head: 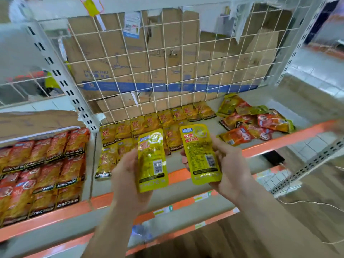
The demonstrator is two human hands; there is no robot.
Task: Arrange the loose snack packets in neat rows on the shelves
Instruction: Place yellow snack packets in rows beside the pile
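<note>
two packets are held before the shelf (290,138): left hand (128,172) grip clamped on the left packet (151,161), right hand (232,164) on the right packet (202,155). next, probably lay both flat beside the yellow rows (149,121); loose pile (256,123) unsorted.

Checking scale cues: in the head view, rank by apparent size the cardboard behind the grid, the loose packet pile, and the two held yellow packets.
1. Cardboard
2. Loose packet pile
3. Left packet in the left hand and right packet in the right hand: alike; nearness to the camera enlarges both.
</note>
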